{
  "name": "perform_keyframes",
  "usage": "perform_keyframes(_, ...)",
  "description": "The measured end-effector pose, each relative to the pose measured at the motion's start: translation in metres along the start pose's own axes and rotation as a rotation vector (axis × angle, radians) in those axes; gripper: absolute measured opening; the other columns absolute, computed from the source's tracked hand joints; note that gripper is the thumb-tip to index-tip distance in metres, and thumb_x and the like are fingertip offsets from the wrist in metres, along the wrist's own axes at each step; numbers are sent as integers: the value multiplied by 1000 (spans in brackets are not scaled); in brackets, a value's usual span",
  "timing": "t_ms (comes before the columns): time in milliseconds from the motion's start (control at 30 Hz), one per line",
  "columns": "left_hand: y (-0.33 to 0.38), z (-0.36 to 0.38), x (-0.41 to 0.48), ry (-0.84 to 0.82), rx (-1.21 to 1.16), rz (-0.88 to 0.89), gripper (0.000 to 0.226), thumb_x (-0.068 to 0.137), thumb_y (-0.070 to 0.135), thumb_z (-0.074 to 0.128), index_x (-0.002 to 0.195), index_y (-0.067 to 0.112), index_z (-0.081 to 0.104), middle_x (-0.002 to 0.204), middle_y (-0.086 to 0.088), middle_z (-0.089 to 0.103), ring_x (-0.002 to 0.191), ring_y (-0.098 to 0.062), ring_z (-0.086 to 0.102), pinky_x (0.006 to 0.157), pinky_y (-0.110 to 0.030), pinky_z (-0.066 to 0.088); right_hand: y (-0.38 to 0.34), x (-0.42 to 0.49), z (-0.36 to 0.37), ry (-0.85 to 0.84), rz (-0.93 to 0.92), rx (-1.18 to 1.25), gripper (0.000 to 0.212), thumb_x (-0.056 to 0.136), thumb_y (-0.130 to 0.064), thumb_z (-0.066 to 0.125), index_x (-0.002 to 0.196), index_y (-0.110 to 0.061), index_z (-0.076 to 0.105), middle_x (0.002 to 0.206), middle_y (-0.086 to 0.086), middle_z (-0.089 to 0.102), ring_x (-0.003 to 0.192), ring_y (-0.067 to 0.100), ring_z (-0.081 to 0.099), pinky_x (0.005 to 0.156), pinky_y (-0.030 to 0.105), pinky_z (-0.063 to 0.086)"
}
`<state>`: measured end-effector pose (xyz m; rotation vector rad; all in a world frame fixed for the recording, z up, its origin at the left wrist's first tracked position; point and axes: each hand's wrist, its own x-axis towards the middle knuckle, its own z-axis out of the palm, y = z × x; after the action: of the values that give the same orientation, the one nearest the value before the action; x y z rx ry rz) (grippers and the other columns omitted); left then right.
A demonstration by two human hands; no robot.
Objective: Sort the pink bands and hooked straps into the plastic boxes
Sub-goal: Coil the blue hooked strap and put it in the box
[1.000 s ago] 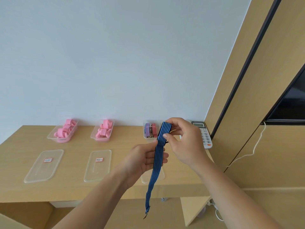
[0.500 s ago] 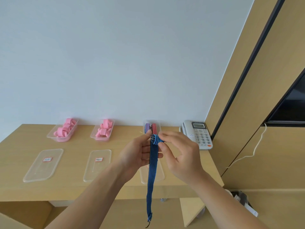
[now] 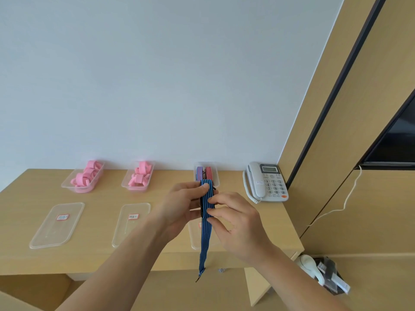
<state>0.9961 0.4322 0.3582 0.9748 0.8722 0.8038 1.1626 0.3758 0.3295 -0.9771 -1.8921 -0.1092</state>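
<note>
strap, blue-striped, hangs between both hands above the desk. left hand curls round its folded top, thumb pressed on the fold. right hand pinches it just below with curled fingers. its tail drops past the desk's front edge, with the hook at the bottom. behind it, the far box holds two more straps. pink bands fill two boxes further left.
</note>
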Motion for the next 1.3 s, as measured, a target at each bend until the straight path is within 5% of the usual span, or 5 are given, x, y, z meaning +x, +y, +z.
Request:
perform_keyframes(267,-3,2,-2,-49,33,58,22,103,13,59,106,3,80,101,-12,76,84,-22,69,79,-38,61,-6,26,-17,20,295,50,25,77,-17,83,101,-18,75,91,-10,69,90,8,61,80,24,48)
perform_keyframes(400,-2,2,-4,-66,35,69,18,94,17,68,102,11,83,106,-12,78,88,-22,73,88,-45,60,3,40,-24,-301,586,179,48,83,-23,78,129,-27,63,115,-13,59,108,1,53,82,22,46)
perform_keyframes(833,-2,2,-6,-90,-38,88,48,81,13,79,127,6,67,115,-21,77,102,-30,75,88,-45,61,-6,49,-28,-280,679,351,29,81,-10,79,101,-26,64,99,-12,69,101,5,61,88,38,52)
perform_keyframes(1067,0,6,-11,-68,16,107,52,79,13,79,129,7,64,110,-16,79,94,-26,76,73,-33,60,-6,52,-32,-354,676,260,33,83,-17,79,112,-30,69,104,-15,69,98,4,60,86,31,51)
perform_keyframes(1300,-3,7,-14,-61,144,65,40,90,33,72,120,6,71,105,-13,78,99,-24,74,88,-39,61,-3,58,-35,-375,696,258,31,83,-18,80,107,-36,71,96,-19,70,84,1,59,80,24,50)
